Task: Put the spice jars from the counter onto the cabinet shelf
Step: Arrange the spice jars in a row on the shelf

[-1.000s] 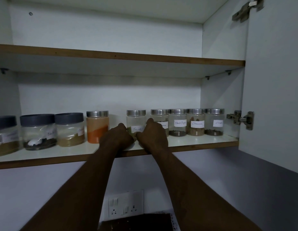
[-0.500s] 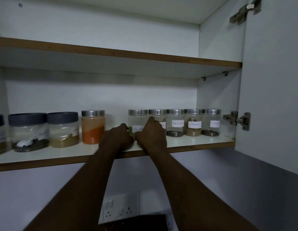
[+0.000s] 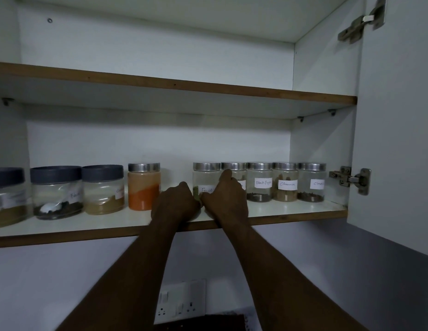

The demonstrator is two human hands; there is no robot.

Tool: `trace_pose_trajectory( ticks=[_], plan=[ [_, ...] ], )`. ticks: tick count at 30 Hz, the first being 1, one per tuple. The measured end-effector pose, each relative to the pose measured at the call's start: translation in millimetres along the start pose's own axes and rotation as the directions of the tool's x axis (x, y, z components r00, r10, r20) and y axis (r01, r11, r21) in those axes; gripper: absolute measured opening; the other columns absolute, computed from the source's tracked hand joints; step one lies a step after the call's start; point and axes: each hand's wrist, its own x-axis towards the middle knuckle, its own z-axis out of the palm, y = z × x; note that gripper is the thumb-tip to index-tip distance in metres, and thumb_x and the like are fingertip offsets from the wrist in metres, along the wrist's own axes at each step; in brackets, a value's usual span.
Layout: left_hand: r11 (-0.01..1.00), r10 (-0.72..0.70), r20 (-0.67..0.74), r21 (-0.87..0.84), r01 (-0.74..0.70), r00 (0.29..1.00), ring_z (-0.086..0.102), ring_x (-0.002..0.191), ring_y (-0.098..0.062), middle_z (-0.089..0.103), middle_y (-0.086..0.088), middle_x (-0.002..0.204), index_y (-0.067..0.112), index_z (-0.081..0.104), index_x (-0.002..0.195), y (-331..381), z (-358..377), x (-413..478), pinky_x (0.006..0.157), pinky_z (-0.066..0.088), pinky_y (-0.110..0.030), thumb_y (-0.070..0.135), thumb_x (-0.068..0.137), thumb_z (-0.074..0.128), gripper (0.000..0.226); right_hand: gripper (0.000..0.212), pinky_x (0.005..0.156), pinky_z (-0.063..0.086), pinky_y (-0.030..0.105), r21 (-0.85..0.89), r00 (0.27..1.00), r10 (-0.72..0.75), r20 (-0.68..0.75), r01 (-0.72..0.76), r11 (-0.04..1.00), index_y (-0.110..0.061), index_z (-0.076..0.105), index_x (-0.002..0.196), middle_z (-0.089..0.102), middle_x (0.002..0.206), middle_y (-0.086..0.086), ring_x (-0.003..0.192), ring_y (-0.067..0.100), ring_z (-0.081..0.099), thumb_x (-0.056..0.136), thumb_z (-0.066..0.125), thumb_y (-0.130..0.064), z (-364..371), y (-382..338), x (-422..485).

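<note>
Fennel jar (image 3: 205,180), cupped on either side by the curled left hand (image 3: 176,204) and right hand (image 3: 228,199) near the front edge of the lower cabinet shelf (image 3: 292,212), has been closed up lid-to-lid against the row of steel-lidded jars (image 3: 286,182); placement is judged nearly complete.
</note>
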Motion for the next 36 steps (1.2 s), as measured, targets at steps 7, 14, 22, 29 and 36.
trace_pose_trajectory(
  ticks=[7, 14, 22, 29, 36],
  plan=[
    [0.988, -0.069, -0.162, -0.147, 0.045, 0.984, 0.067, 0.090, -0.025, 0.070, -0.008, 0.100, 0.012, 0.064, 0.102, -6.0, -17.9, -26.8, 0.075, 0.056, -0.034, 0.020, 0.084, 0.071, 0.021, 0.025, 0.067, 0.052, 0.035, -0.039, 0.958, -0.270, 0.093, 0.274, 0.961, -0.017, 0.059, 0.084, 0.069, 0.080, 0.003, 0.078, 0.022, 0.065, 0.086, 0.075, -0.035, -1.3, -0.5, -4.2],
    [0.972, -0.233, -0.337, -0.064, 0.225, 0.912, 0.068, 0.089, -0.030, 0.069, -0.013, 0.097, 0.007, 0.061, 0.102, -64.9, -48.5, -57.8, 0.070, 0.048, -0.034, 0.017, 0.081, 0.076, 0.028, 0.040, 0.079, 0.053, 0.034, 0.098, 0.859, -0.332, 0.390, 0.320, 0.942, -0.023, 0.060, 0.113, 0.070, 0.100, -0.002, 0.092, 0.016, 0.065, 0.082, 0.082, -0.033, 19.0, -31.4, -10.6],
    [0.961, -0.276, -0.207, -0.043, 0.273, 0.939, 0.066, 0.092, -0.029, 0.068, -0.013, 0.102, 0.008, 0.054, 0.110, -74.1, -57.9, -53.0, 0.072, 0.045, -0.034, 0.031, 0.088, 0.069, 0.036, 0.108, 0.095, 0.043, 0.034, 0.130, 0.806, -0.232, 0.545, 0.192, 0.973, -0.021, 0.002, 0.163, 0.053, 0.148, 0.011, 0.128, 0.030, 0.056, 0.086, 0.076, -0.037, 56.1, -68.1, -0.1],
    [0.945, -0.280, 0.087, -0.150, 0.290, 0.956, 0.064, 0.103, -0.029, 0.066, -0.013, 0.115, 0.008, 0.054, 0.123, -80.3, -66.6, -31.9, 0.096, 0.052, -0.045, 0.053, 0.080, 0.075, 0.066, 0.089, 0.072, 0.042, 0.020, 0.295, 0.944, -0.179, 0.276, 0.094, 0.951, -0.026, 0.040, 0.144, 0.070, 0.117, -0.004, 0.109, 0.018, 0.066, 0.070, 0.088, -0.037, 57.8, -55.1, 0.0],
    [0.939, -0.291, -0.052, -0.206, 0.275, 0.955, 0.062, 0.094, -0.025, 0.063, -0.010, 0.107, 0.008, 0.047, 0.123, -86.7, -61.8, -35.5, 0.077, 0.048, -0.037, 0.054, 0.071, 0.085, 0.079, 0.097, 0.094, 0.048, 0.036, 0.235, 0.907, -0.177, 0.382, 0.090, 0.968, -0.024, 0.037, 0.149, 0.067, 0.133, 0.003, 0.121, 0.025, 0.062, 0.068, 0.086, -0.044, 57.3, -59.3, -2.7]
  ],
)
